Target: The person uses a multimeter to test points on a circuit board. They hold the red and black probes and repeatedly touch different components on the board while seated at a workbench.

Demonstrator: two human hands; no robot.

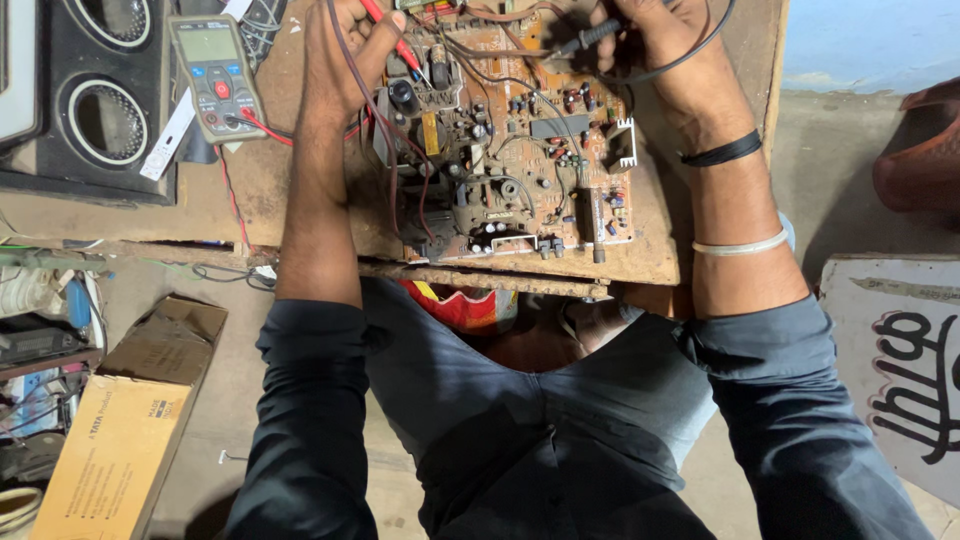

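A brown circuit board [520, 150] crowded with components lies on a worn wooden table [640, 255]. My left hand [345, 50] grips a red test probe [392, 38] whose tip points down at the board's upper left. At the board's top edge, my right hand [675, 45] holds a black test probe [590, 38], its cable looping around the wrist. Both probe leads run to a grey multimeter [215, 75] lying left of the board.
A black speaker box [90, 110] fills the table's left end. A cardboard box [120, 430] stands on the floor at lower left beside cluttered shelves. A painted white board [900, 370] leans at the right. A red object sits at the far right edge.
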